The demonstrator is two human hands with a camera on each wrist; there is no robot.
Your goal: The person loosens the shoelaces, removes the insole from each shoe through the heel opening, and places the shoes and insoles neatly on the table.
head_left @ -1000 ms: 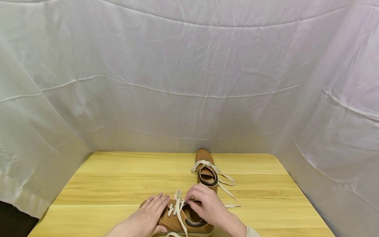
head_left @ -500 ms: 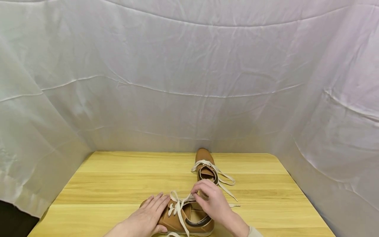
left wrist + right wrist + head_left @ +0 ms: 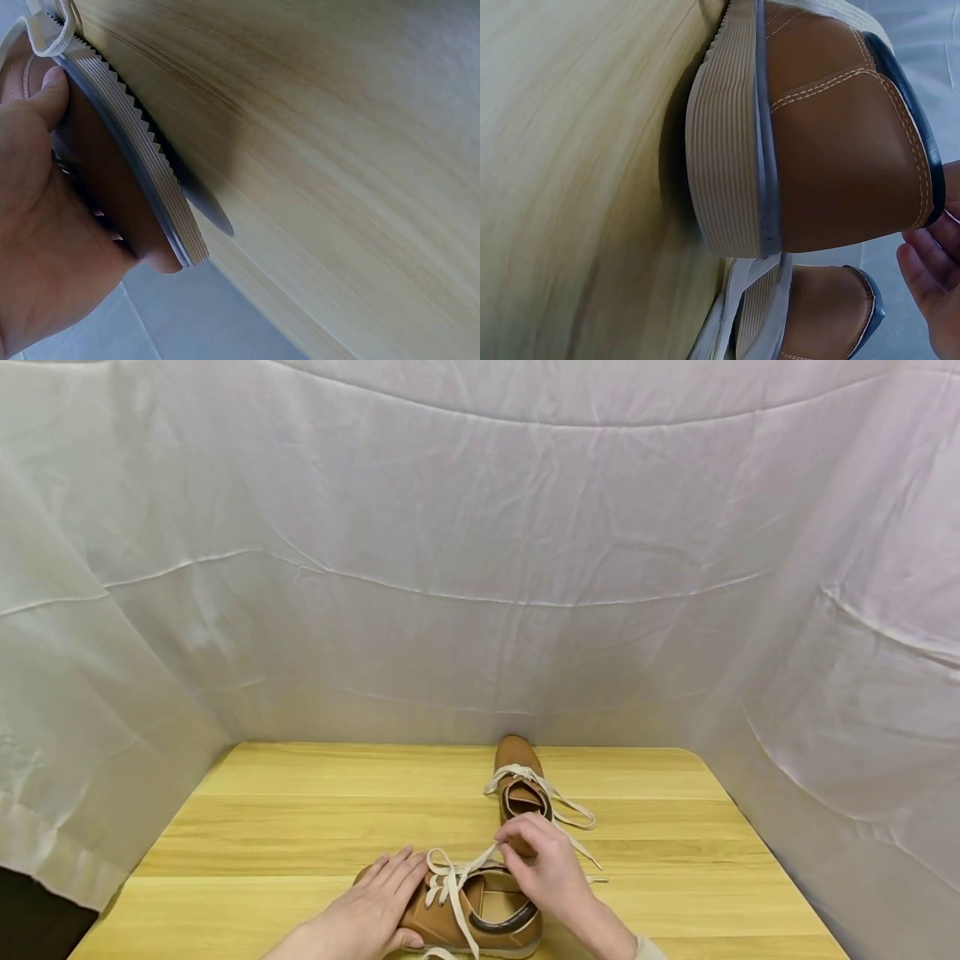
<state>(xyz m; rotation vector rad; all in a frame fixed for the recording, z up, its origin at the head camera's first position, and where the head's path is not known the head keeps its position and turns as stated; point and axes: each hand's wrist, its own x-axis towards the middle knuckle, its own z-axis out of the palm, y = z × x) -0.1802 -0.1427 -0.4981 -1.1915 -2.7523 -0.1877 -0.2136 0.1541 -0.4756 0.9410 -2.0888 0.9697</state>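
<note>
A tan lace-up shoe [image 3: 438, 924] with pale laces lies sideways at the table's near side, toe to the left. Across its toe my left hand [image 3: 367, 906] rests with straight fingers; the left wrist view shows its thumb [image 3: 51, 97] against the shoe's side. Above the shoe opening, my right hand [image 3: 551, 868] pinches one end of the white shoelace [image 3: 476, 862] between thumb and fingertips. That lace runs taut to the bow over the eyelets, where a loop stands up on the left. In the right wrist view the heel [image 3: 847, 157] hides part of the right hand.
A second tan shoe [image 3: 513, 753] stands just behind, toe toward the back, its loose laces [image 3: 573, 814] trailing right. Both rest on a wooden table [image 3: 300, 810]. Pale cloth [image 3: 480, 527] hangs around the back and sides.
My right hand has moved up and right from the shoe opening, drawing the lace end along, and the standing loop has become smaller. The left hand stays on the toe.
</note>
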